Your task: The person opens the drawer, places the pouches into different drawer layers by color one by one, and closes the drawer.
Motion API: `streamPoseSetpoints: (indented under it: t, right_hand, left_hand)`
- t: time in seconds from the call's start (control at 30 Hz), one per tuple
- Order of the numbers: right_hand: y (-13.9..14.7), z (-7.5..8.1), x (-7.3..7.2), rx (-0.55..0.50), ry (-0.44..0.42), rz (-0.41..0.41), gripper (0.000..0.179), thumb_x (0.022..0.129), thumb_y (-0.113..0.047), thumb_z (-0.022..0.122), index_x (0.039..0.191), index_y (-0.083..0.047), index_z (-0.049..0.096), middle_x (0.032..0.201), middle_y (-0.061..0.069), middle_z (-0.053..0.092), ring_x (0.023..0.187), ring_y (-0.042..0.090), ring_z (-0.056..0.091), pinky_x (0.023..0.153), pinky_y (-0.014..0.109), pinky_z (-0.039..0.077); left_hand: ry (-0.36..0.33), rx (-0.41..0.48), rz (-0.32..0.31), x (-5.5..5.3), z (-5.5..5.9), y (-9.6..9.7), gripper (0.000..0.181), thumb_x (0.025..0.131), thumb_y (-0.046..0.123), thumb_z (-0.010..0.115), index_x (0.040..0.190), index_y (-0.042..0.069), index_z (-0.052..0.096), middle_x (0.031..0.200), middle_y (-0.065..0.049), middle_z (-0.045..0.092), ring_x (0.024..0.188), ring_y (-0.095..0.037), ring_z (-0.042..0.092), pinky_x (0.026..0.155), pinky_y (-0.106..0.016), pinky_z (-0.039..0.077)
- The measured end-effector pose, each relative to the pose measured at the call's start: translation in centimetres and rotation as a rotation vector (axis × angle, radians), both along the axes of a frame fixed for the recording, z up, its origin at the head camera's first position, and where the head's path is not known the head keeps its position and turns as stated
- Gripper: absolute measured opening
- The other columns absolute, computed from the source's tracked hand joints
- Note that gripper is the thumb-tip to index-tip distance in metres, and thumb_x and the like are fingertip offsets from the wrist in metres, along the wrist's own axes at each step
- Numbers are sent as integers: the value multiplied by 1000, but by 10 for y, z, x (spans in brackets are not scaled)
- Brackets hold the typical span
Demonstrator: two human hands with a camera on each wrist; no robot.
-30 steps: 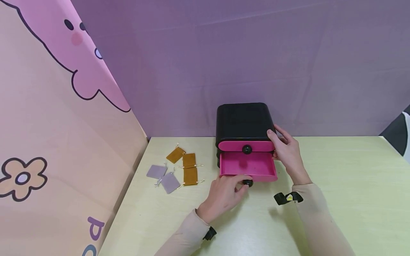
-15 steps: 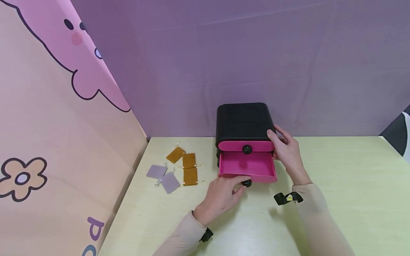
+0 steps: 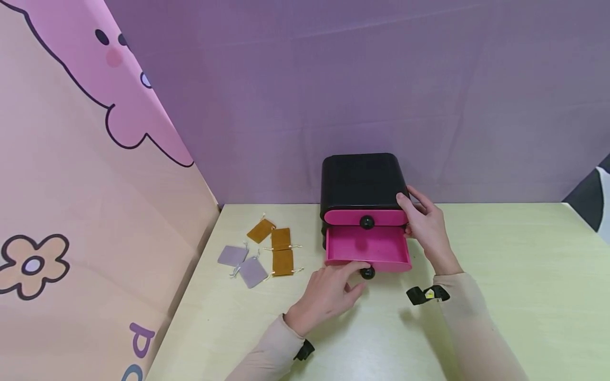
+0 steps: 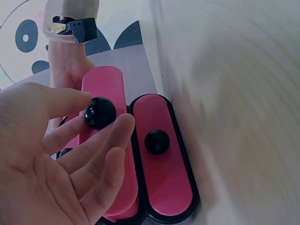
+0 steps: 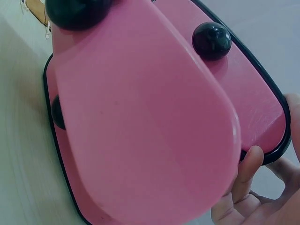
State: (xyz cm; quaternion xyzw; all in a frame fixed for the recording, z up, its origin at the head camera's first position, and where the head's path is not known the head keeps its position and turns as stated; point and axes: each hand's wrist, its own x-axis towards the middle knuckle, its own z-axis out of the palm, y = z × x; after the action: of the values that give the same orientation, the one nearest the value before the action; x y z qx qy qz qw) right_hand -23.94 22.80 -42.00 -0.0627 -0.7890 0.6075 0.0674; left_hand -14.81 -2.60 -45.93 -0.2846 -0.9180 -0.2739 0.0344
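Note:
A black mini drawer cabinet [image 3: 362, 180] with pink drawer fronts stands against the back cloth. Its middle drawer [image 3: 367, 244] is pulled out and looks bare inside. My left hand [image 3: 326, 293] is at that drawer's round black knob [image 3: 367, 272], the index finger lying over it; the thumb stands slightly apart below, the other fingers loosely bent. In the left wrist view, the bottom drawer [image 4: 159, 183] is closed beside it. My right hand [image 3: 429, 227] grips the cabinet's right side, thumb at the upper front edge. The top drawer [image 5: 253, 89] is closed in the right wrist view.
Left of the cabinet, several small drawstring pouches lie on the pale table [image 3: 500, 275]: brown pouches [image 3: 283, 262] and grey-lilac pouches [image 3: 253, 272]. A purple cloth [image 3: 381, 79] hangs behind, and a printed panel [image 3: 119, 222] rises on the left.
The middle drawer has come slightly further out. My left hand has shifted a little left and its thumb has moved off the knob. The right hand stays in place.

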Motion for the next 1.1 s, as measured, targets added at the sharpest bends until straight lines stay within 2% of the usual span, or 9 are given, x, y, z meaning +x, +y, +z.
streamPoseSetpoints:
  t: [0.1,0.27,0.3,0.5,0.7,0.93,1.1]
  right_hand:
    - [0,-1,0,-1,-2,0,74,103,-60,58,167,-33,35,126,4,56,56,6,52,61,22,58]
    - [0,0,0,0,-6,-4,74,103,-60,58,167,-33,35,126,5,55,56,6,52,61,22,57]
    - [0,0,0,0,-7,-5,73,103,-60,58,167,-33,35,126,5,55,56,6,52,61,22,57]
    - [0,1,0,-6,-6,0,73,103,-60,58,167,-33,35,125,4,55,56,6,52,61,22,58]
    - [-1,2,2,-1,-3,6,74,103,-59,58,168,-32,35,122,3,55,55,6,51,61,22,57]
    - [-1,3,2,7,-9,-2,74,103,-60,57,168,-32,35,126,5,55,55,6,51,61,22,58]
    - [-1,2,1,12,-11,-3,74,103,-60,57,168,-32,35,129,7,55,56,7,51,62,22,58]
  left_hand:
    - [-12,4,-1,1,-1,-2,40,103,31,70,143,31,65,84,7,78,70,6,67,54,-18,41]
    - [-34,19,2,1,-1,-11,40,103,31,71,143,29,65,112,5,81,70,7,66,57,-18,41]
    - [-36,20,6,1,-1,-13,40,103,31,70,142,29,65,113,6,81,69,8,65,58,-18,41]
    - [-34,19,50,-1,-4,-27,34,103,28,70,136,25,71,103,9,81,67,8,63,60,-16,43]
    - [-61,6,75,-1,-9,-43,29,103,26,69,131,18,74,103,7,81,68,5,64,63,-16,45]
    - [-60,-10,136,-5,-14,-59,29,102,26,70,129,19,75,100,7,81,67,4,63,56,-18,44]
    - [-47,-20,165,-7,-17,-68,27,101,27,73,126,19,77,95,8,81,66,3,65,57,-19,43]
